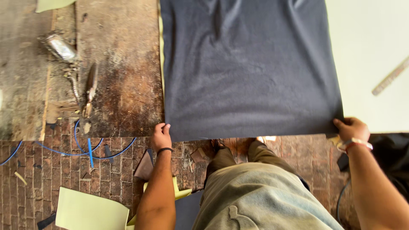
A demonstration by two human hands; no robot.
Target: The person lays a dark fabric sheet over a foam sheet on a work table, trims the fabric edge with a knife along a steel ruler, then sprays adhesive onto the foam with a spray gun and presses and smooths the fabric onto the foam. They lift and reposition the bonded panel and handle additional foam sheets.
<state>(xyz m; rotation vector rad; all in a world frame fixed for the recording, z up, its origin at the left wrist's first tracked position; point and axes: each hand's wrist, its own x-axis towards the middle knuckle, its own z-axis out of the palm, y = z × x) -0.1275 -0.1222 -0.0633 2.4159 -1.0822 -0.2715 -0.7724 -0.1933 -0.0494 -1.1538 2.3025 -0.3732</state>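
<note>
While the dark sheet [251, 68] lies spread over the worn bench [123, 64], both hands grip its near edge, one at each corner. The left hand [161, 137] pinches the corner at about 7 o'clock of the sheet, fingers curled shut with the thumb on top. The right hand [352, 129] closes on the corner at 5 o'clock in the same way (fingertips tucked under the edge, so how far they wrap cannot be told). Holding both corners well apart keeps the edge taut and straight along the bench front; judged from the few shallow folds near 12 o'clock, the material is limp and would sag if only one corner were held. A pale board [370, 55] lies under the sheet's right side, with a ruler [390, 76] resting on it at 3 o'clock. Tools [87, 87] lie on the bench at 9 o'clock, apart from the sheet. A blue cable [91, 151] and pale yellow offcuts [87, 211] lie on the brick floor [25, 187] at 8 o'clock.
</note>
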